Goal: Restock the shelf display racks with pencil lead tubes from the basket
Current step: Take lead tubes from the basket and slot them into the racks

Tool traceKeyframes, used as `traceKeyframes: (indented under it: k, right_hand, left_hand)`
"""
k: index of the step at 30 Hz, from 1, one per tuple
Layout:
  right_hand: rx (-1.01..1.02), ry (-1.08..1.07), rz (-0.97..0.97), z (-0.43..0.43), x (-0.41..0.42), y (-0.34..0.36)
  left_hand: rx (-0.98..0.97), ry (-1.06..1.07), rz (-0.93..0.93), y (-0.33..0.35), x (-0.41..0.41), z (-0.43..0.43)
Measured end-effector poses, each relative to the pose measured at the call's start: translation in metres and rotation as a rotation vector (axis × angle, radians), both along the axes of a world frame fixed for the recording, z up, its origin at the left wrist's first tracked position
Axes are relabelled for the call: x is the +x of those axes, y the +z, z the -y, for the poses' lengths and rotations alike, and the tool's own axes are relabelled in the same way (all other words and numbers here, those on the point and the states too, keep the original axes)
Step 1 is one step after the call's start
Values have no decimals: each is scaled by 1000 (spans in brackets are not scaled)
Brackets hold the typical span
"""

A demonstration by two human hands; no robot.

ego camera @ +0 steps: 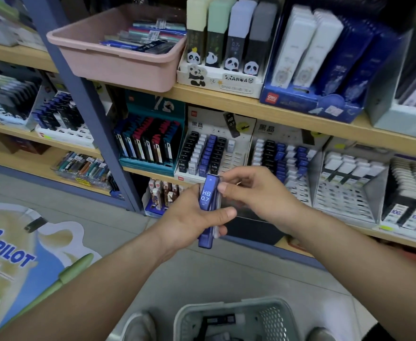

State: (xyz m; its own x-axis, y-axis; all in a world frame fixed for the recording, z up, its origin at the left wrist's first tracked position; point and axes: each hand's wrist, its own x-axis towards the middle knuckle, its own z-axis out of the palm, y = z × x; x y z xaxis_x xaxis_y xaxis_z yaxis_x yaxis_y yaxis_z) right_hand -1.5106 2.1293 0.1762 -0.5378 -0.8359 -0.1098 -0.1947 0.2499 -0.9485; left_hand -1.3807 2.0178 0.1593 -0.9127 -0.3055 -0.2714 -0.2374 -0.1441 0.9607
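Few lead tubes (220,319) in basket (197,306), packets (150,36) in pink tub (118,64)

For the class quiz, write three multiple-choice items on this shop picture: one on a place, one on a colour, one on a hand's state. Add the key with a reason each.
1. Where does the pink tub stand?
A. on the floor
B. on the upper shelf, left of the panda display box
C. on the lowest shelf

2. What colour is the tube marked HB 0.7?
A. red
B. yellow
C. blue

3. What is the left hand doing?
A. gripping the tube
B. hanging open
C. pressing flat on a shelf

Key: 1 B, it sits on the upper board beside the panda display box; 2 C, its body is blue with white print; 3 A, its fingers curl round the tube, whose upper end the right hand pinches.
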Motion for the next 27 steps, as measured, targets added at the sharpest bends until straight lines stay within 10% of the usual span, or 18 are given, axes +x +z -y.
traceKeyframes:
  k: [11, 27]
  right_hand:
    - [-158, -210, 237, -15, -16, 5]
    - [62, 107, 206, -19, -23, -20]
  left_hand:
    - [59, 102, 15, 5, -7, -6]
    - [-102, 289, -64, -2, -15, 14]
